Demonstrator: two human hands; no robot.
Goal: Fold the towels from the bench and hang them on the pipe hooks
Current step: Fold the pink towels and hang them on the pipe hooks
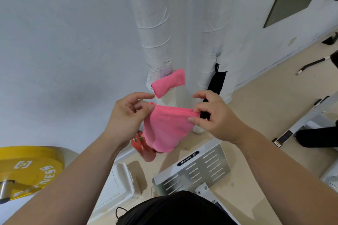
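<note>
A soft, nubby pink towel is hanging in a rounded fold in front of two wrapped white pipes. The left hand is pinching its upper left corner, and the right hand is gripping the bunched upper right edge. Behind it, a second pink towel is hanging folded at the left pipe, and a black towel is dangling by the right one, perhaps from hooks. A yellow weight plate is sitting lower left, and a slotted metal plate is lying below.
</note>
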